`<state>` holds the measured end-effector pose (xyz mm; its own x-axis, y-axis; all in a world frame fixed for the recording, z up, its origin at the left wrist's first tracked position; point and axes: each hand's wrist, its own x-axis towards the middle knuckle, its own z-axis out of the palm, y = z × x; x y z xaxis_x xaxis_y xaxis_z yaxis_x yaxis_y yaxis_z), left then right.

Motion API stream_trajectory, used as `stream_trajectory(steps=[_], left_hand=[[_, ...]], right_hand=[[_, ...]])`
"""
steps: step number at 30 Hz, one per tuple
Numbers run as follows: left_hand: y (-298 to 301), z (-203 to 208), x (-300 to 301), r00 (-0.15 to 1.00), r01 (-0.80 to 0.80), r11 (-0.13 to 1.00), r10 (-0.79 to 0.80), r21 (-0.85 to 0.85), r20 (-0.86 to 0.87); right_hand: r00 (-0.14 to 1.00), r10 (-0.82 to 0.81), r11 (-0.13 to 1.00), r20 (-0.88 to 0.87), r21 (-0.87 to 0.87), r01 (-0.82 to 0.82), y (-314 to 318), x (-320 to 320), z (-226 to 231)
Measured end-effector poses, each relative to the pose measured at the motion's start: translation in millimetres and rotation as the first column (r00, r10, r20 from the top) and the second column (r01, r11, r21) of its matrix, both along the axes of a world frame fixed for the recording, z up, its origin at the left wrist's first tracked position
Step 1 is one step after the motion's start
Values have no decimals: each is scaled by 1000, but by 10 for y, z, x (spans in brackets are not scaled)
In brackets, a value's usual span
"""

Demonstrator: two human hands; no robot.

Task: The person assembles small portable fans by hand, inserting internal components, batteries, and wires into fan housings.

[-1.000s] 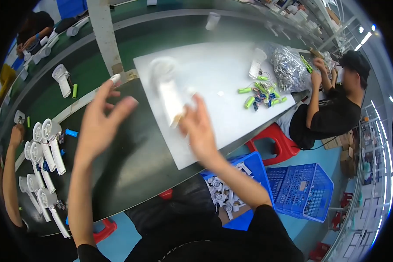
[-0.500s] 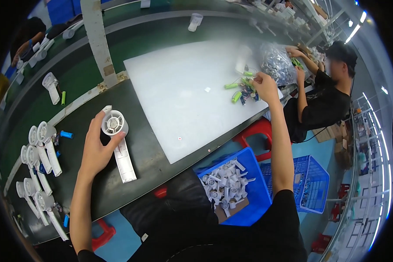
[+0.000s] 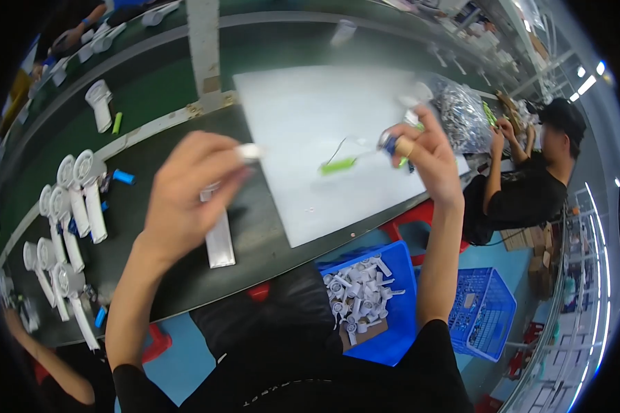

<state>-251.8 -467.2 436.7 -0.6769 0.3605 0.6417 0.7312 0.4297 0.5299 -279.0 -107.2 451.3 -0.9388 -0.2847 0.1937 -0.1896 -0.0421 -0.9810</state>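
Note:
My right hand (image 3: pixel 430 155) is pinched on a small dark circuit board (image 3: pixel 388 143) above the white sheet (image 3: pixel 282 124). Thin wires run left from it to a green cylindrical battery (image 3: pixel 337 166). More green and pale parts show behind the fingers, partly hidden. My left hand (image 3: pixel 193 189), blurred, is raised with thumb and index finger apart; a white covering is on the index tip. Nothing shows gripped in it. Below it, on the dark bench, lies a white handheld fan housing (image 3: pixel 220 241), handle toward me, its round head hidden by the hand.
Several white fan housings (image 3: pixel 69 206) with blue batteries stand at the left. A blue bin (image 3: pixel 399 330) of white parts and a blue basket (image 3: pixel 486 316) are below. A clear bag (image 3: pixel 458 113) lies by a co-worker (image 3: pixel 544 158) at right; another person's arm (image 3: pixel 52 358) is lower left.
My right hand has lifted the circuit board with its wired green battery off the pile and moved left. My left hand has come off the fan housing, rising rightward. Another arm has appeared lower left.

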Motion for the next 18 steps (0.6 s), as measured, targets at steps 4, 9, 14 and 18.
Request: stream_trajectory(steps=[4, 9, 14, 18], left_hand=[[249, 132, 53, 947, 303, 952, -297, -37, 124], [32, 114, 112, 929, 288, 958, -275, -16, 249], [-85, 52, 87, 837, 222, 955, -291, 198, 464], [-402, -4, 132, 894, 182, 982, -144, -50, 425]], right_hand=[[928, 325, 946, 183, -65, -318, -751, 190, -88], [950, 279, 956, 142, 55, -289, -1246, 372, -299], [986, 168, 979, -9, 117, -166, -1472, 478, -378], [953, 158, 986, 258, -97, -137, -1421, 517, -418]])
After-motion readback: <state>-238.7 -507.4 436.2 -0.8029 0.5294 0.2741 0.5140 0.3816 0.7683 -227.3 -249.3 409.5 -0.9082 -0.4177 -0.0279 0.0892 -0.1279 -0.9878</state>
